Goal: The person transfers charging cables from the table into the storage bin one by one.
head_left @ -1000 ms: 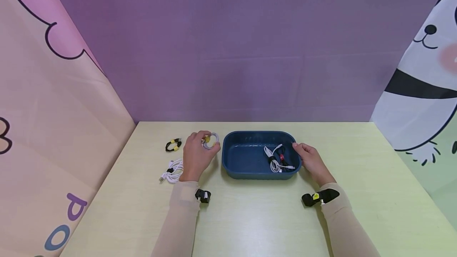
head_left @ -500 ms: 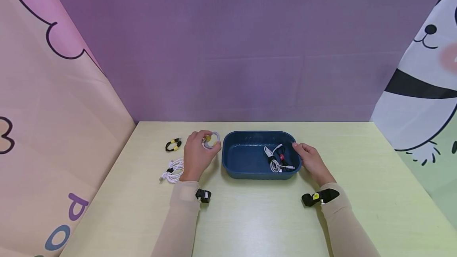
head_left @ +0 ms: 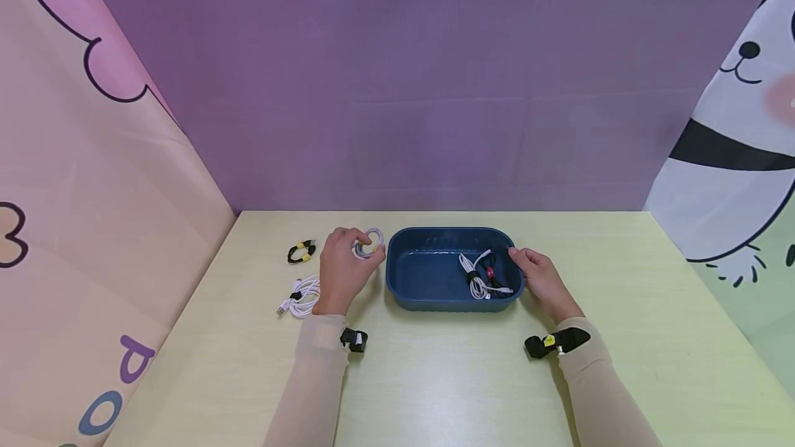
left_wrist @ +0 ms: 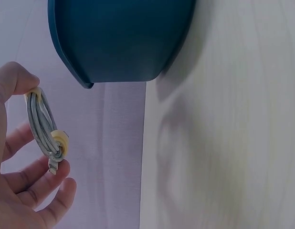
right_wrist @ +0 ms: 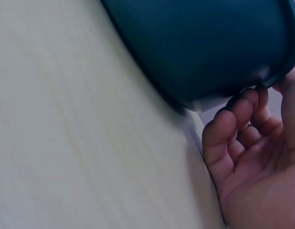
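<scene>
Edged slightly rightward, the tied grey cable [left_wrist: 41, 125] is pinched by the left hand [head_left: 341, 271] beside the blue bin [head_left: 428, 274], which the right hand [head_left: 546, 285] grips. Carrying seems underway, calling next for reaching over.

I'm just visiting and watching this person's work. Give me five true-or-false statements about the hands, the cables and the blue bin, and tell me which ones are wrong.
1. The left hand pinches a coiled grey cable. True.
2. The right hand holds the right end of the blue bin. True.
3. The blue bin is empty. False: a white cable and a dark cable lie in it.
4. A black-and-yellow cable lies on the table. True.
5. The blue bin is to the left of both hands. False: it is between them.
</scene>
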Demonstrator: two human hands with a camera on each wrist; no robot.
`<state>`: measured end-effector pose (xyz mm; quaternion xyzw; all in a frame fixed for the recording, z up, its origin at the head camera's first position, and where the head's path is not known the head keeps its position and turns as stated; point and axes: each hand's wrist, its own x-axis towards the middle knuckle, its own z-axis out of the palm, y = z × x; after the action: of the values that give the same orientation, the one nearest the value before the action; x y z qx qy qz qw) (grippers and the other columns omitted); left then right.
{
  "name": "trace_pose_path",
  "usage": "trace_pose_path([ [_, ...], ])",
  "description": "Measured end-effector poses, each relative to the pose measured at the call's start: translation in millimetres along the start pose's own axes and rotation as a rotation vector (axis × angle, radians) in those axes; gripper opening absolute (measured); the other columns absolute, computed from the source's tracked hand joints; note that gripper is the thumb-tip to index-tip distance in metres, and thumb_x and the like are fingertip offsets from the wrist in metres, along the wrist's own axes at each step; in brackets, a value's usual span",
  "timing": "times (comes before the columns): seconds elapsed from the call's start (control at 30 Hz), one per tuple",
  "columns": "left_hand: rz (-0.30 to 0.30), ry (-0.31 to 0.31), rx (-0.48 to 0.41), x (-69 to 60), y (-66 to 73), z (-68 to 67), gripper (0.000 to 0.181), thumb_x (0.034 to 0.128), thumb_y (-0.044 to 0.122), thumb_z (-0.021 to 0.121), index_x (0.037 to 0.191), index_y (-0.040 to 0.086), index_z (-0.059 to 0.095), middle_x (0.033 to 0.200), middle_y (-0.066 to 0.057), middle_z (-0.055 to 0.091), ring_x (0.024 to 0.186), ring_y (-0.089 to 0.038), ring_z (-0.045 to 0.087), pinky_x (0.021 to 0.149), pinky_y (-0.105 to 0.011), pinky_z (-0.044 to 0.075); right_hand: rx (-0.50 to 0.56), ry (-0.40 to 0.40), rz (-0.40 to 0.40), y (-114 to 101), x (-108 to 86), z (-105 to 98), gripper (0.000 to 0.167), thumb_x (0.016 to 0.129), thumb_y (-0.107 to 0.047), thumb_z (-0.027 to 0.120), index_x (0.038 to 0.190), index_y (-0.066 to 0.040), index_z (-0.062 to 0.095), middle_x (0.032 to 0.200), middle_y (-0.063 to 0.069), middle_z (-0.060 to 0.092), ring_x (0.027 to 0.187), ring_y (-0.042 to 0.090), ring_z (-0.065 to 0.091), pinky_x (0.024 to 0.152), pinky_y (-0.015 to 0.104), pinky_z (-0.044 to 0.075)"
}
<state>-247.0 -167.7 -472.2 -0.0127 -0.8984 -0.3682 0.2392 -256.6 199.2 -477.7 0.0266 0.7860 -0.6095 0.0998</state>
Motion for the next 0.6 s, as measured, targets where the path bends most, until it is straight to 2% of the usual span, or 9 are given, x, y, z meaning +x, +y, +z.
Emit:
trace_pose_path([
  [0.1,0.005,0.004,-0.007,-0.7,0.5,-0.1,0.028,0.0827,0.036,0.08,0.081,0.01,0.068,0.106,-0.01,0.066,0.107,-0.031,0.061,0.093,-0.047,0.052,-0.007,0.003,-0.003,5,4.4,-1,0.037,0.107,-0.04,0.05,0.098,-0.005,0.056,0.077,-0.004,0.048,0.077,0.012,0.048,0.073,0.025,0.039],
  [0.23,0.012,0.007,-0.006,-1.4,1.1,-0.3,0.03,0.0818,0.036,0.081,0.074,0.012,0.064,0.104,-0.01,0.065,0.105,-0.029,0.061,0.091,-0.046,0.052,-0.002,0.007,-0.007,18,13.6,-3,0.038,0.106,-0.045,0.05,0.097,-0.009,0.057,0.075,-0.007,0.048,0.076,0.01,0.048,0.072,0.024,0.039],
  [0.6,0.017,-0.003,-0.019,-1.9,3.7,-0.5,0.031,0.0832,0.034,0.08,0.07,0.012,0.063,0.105,-0.01,0.064,0.106,-0.03,0.06,0.091,-0.046,0.051,0.009,0.015,-0.022,27,18.4,-3,0.045,0.101,-0.058,0.054,0.096,-0.013,0.058,0.076,-0.008,0.049,0.076,0.01,0.05,0.072,0.024,0.04],
])
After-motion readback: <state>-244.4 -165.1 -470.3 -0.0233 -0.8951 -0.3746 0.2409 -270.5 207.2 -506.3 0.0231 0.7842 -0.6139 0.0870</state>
